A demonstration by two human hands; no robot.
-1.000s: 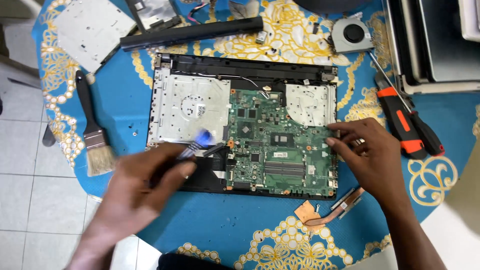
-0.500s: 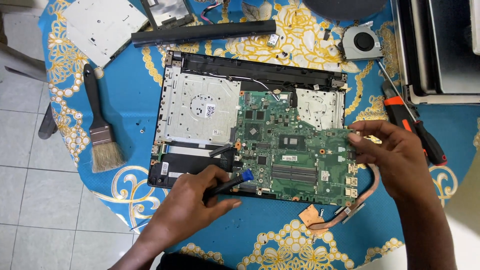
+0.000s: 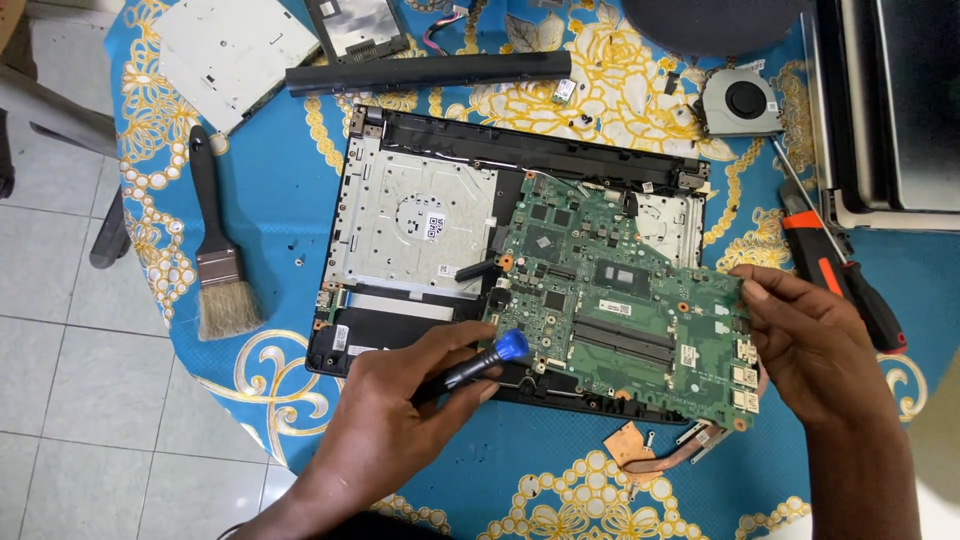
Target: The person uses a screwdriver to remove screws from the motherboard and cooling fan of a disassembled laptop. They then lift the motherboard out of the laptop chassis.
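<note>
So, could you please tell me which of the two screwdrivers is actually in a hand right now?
The small blue-capped screwdriver, gripped in the left hand at the circuit board's edge. The orange-and-black screwdriver lies untouched on the tablecloth, beyond the right hand.

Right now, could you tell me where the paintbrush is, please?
In the head view, the paintbrush lies on the blue tablecloth at the left, beside the open laptop base, bristles toward the person and well clear of the left hand.

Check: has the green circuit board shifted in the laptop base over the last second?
Yes. The circuit board has swung askew: its right end, held by the right hand, now overhangs the front edge of the laptop base instead of sitting square inside.
</note>
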